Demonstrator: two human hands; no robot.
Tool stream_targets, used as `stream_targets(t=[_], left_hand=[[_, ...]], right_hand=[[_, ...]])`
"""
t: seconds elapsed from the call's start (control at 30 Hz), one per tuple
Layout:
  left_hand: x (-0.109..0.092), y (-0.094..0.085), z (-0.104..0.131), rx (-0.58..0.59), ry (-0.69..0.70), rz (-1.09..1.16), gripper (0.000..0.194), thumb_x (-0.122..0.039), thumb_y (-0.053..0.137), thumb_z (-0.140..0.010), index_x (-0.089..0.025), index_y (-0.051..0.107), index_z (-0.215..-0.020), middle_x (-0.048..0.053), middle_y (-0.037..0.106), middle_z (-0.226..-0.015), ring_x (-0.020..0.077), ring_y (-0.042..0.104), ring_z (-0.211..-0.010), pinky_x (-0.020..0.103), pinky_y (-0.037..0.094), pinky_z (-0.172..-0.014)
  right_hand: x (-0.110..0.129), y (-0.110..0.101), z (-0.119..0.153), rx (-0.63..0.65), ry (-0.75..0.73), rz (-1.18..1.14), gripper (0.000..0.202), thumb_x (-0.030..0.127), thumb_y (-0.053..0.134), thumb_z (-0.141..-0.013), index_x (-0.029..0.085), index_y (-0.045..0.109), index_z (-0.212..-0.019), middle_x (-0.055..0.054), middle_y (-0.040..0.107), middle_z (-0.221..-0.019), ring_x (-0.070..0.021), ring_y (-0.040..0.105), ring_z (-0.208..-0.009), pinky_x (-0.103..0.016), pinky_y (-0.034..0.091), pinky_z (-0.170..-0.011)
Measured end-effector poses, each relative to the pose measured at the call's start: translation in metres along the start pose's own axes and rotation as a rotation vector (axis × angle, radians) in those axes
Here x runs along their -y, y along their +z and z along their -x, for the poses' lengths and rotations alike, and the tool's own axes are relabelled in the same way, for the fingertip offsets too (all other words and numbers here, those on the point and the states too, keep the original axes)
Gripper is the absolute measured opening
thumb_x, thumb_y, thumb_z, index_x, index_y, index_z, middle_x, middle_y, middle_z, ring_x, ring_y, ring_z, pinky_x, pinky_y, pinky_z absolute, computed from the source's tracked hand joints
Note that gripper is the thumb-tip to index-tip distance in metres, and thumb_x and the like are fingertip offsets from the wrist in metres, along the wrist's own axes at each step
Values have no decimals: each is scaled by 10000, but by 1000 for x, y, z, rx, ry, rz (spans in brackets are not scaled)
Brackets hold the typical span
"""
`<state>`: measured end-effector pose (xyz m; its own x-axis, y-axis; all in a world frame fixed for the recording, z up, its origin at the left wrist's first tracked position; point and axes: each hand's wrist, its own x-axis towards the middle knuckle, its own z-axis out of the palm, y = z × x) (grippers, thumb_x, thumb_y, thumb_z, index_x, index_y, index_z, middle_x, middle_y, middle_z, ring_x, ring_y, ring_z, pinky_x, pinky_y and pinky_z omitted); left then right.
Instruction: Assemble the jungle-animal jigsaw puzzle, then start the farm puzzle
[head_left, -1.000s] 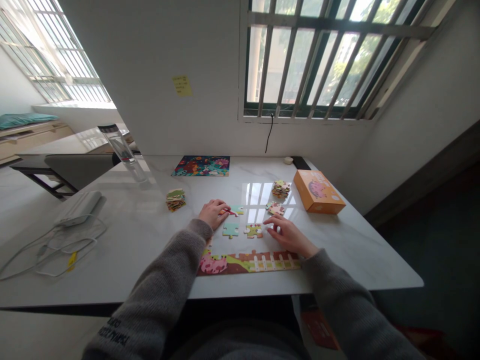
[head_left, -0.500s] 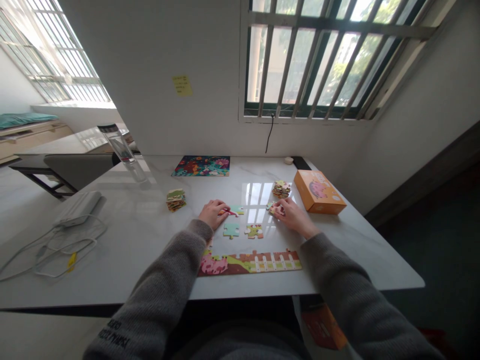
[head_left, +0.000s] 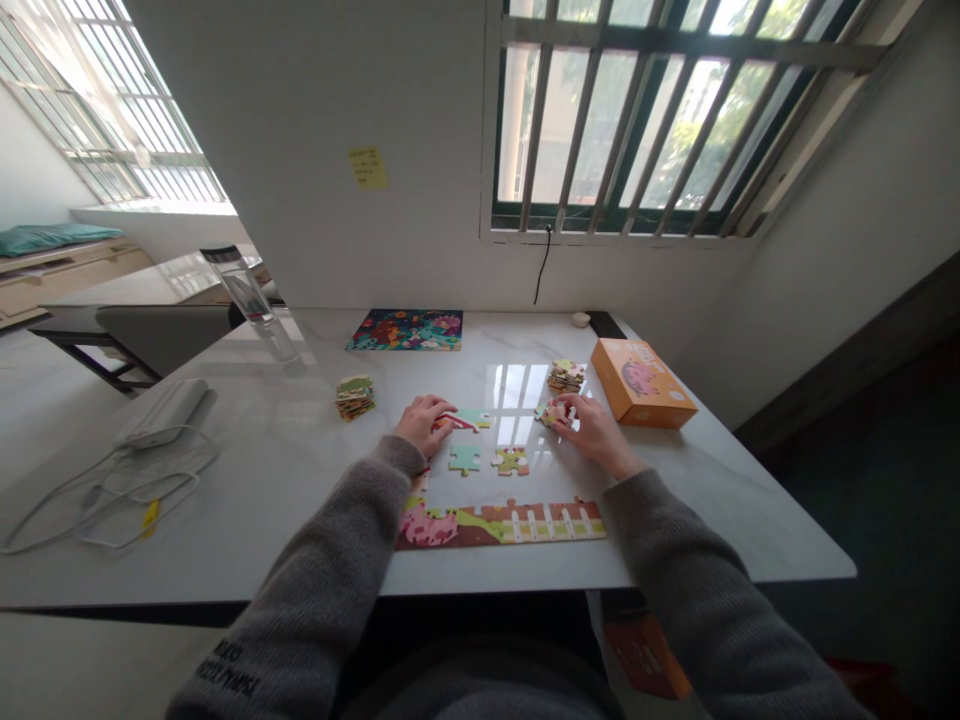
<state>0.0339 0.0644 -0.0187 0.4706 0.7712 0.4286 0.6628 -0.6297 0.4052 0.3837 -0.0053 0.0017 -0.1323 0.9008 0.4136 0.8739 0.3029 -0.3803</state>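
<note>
My left hand (head_left: 422, 424) rests on the table with its fingers curled against a puzzle piece (head_left: 454, 421) with a red stripe, which they partly cover. Beside that lies a light green piece (head_left: 477, 417). My right hand (head_left: 592, 432) pinches a pinkish puzzle piece (head_left: 556, 413), close to the tabletop. Between the hands and nearer to me are a loose mint-green piece (head_left: 465, 458) and an olive piece with white spots (head_left: 511, 460). In front of me runs a joined puzzle strip (head_left: 491, 525) with a pink pig and a white fence; my left forearm hides the column at its left end.
Stacks of puzzle pieces stand at left (head_left: 355, 397) and right (head_left: 565, 376). An orange box (head_left: 643, 385) sits at the right, and a dark colourful picture sheet (head_left: 409, 330) lies at the back. On the left are a glass bottle (head_left: 240, 285) and a white device (head_left: 161, 412) with cables.
The piece at my right fingertips has tilted up slightly and shows more of its face. My left hand has shifted a little on its piece. The whole view has moved slightly.
</note>
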Motion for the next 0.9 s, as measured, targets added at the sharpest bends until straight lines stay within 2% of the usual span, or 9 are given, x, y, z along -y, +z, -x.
stream_targets(t=[0.07, 0.17, 0.23, 0.3, 0.4, 0.47, 0.63, 0.9], left_hand=[[-4, -4, 1, 18, 45, 71, 215, -292, 586, -893, -207, 726, -1033, 73, 676, -1037, 240, 582, -985, 409, 474, -934], [-12, -8, 4, 114, 141, 207, 197, -296, 575, -906, -208, 718, -1010, 52, 702, -939, 191, 603, -848, 351, 498, -848], [-16, -9, 6, 186, 192, 241, 185, -296, 603, -887, -205, 703, -1013, 54, 718, -987, 174, 610, -815, 338, 504, -834], [-19, -9, 9, 252, 220, 202, 209, -317, 671, -838, -211, 698, -1016, 65, 715, -1059, 197, 624, -891, 361, 496, -880], [-22, -10, 12, 333, 230, 95, 379, -375, 770, -749, -237, 691, -1093, 79, 685, -1128, 273, 594, -1071, 433, 454, -979], [-24, -11, 14, 368, 221, 54, 469, -377, 798, -718, -244, 676, -1151, 89, 655, -1172, 299, 569, -1117, 465, 435, -1008], [-28, -12, 15, 406, 213, 70, 521, -309, 793, -718, -224, 641, -1210, 99, 618, -1168, 294, 552, -1115, 464, 437, -1022], [-31, -7, 16, 374, 191, 174, 642, -273, 798, -706, -200, 578, -1305, 92, 559, -1105, 258, 571, -1030, 423, 489, -971]], right_hand=[[9, 0, 1, -2, -64, -53, 287, 263, 674, -852, 201, 621, -1127, -85, 675, -1037, -266, 569, -972, -393, 465, -869], [32, 2, 5, 82, -229, -126, 216, 222, 673, -851, 229, 644, -1066, -60, 678, -1012, -253, 553, -976, -397, 450, -911], [49, 3, 9, 159, -324, -157, 236, 186, 678, -834, 239, 651, -1062, -55, 670, -1049, -246, 546, -1000, -408, 433, -951], [61, 5, 13, 231, -370, -170, 300, 160, 686, -809, 244, 656, -1095, -62, 656, -1091, -250, 534, -1035, -419, 425, -973], [69, 7, 18, 318, -385, -175, 373, 139, 689, -783, 248, 660, -1139, -71, 639, -1107, -256, 525, -1055, -425, 429, -975], [69, 9, 19, 353, -384, -177, 372, 140, 694, -775, 250, 665, -1130, -70, 629, -1114, -254, 527, -1051, -432, 427, -982], [65, 12, 20, 375, -357, -180, 362, 166, 682, -804, 252, 660, -1155, -71, 611, -1139, -256, 526, -1068, -453, 406, -1014], [68, 11, 21, 378, -323, -190, 403, 154, 678, -802, 257, 658, -1192, -77, 598, -1165, -260, 520, -1103, -465, 389, -1049]])
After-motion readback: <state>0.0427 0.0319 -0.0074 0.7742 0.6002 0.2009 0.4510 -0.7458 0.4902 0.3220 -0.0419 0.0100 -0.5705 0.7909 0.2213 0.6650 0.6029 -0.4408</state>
